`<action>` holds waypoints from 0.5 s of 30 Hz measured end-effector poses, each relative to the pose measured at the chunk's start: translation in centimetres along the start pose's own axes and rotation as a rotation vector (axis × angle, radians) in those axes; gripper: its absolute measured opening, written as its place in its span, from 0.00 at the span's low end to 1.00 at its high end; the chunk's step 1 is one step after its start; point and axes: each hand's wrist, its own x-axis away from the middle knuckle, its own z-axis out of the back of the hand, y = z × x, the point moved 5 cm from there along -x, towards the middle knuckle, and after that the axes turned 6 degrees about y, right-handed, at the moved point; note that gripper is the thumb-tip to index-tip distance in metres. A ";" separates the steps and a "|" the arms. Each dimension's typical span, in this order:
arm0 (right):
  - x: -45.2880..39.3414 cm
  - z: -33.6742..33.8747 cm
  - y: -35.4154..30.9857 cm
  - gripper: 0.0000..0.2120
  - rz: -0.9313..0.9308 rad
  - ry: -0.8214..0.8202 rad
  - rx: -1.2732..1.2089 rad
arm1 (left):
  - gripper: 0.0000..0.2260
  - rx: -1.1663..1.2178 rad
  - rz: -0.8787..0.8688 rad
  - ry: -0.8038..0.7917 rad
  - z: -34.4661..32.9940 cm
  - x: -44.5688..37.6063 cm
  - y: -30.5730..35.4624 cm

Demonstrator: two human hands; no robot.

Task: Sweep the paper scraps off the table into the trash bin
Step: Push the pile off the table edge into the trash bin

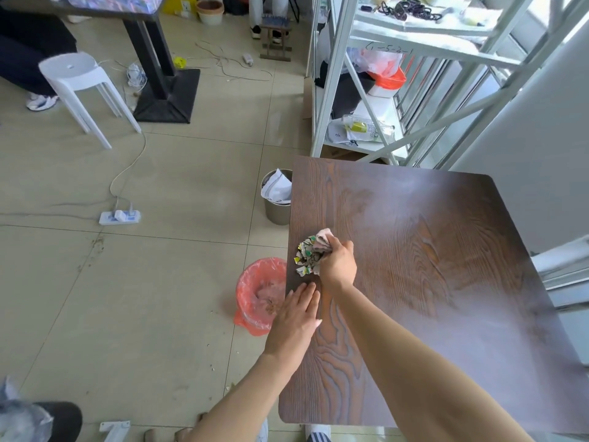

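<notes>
Head cam, looking down at a dark wood-grain table [430, 266]. The right hand [338, 266] is closed around a pinkish cloth [323, 242], bunched up in the fist, and it's pressed against a little pile of scraps [306, 255] near the table's left edge. The scraps look like torn printed paper, white with green and yellow bits, though it's too small to say more than that.

The left hand [296, 317] is open and flat, fingers together, resting palm-down over the left edge of the table, just near of the scraps and not touching them. It's holding nothing.

The bin [259, 293] with a red-orange bag liner sits on the floor right beside the table's left edge, partly tucked under it, just below where the scraps are. There's some debris in the bottom of it. A second, metal bin [277, 199] stands farther along the same edge with white paper sticking out.
</notes>
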 end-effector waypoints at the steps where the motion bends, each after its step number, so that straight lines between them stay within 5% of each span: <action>1: 0.1 -0.2 -0.3 0.28 0.004 -0.005 -0.009 | 0.28 0.006 -0.001 0.003 -0.1 0.0 0.0; 15: 1.2 -2.6 -4.4 0.30 0.010 -0.081 -0.099 | 0.26 0.103 -0.007 0.012 -0.1 0.1 0.1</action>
